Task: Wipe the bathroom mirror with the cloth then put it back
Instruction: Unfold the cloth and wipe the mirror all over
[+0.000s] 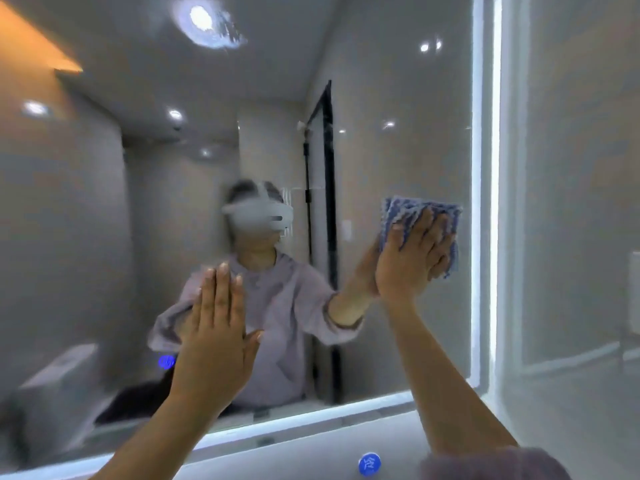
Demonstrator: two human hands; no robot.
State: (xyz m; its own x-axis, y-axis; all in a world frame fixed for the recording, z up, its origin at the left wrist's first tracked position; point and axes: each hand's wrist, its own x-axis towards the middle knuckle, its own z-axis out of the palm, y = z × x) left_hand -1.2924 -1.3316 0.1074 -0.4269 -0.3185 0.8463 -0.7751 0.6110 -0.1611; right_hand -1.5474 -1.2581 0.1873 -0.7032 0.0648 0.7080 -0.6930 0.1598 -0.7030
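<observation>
A large bathroom mirror with a lit white edge fills most of the head view. My right hand presses a blue-and-white cloth flat against the glass near the mirror's right edge, fingers spread over it. My left hand is open, with fingers together and straight; whether its palm touches the glass at lower centre I cannot tell. The mirror reflects a person in a pale purple top with both arms raised. The frame is motion-blurred.
A bottle with a blue cap stands below the mirror's lower edge at bottom centre. The lit strip marks the mirror's right edge, with a grey tiled wall beyond it. A smudged patch shows at the top of the glass.
</observation>
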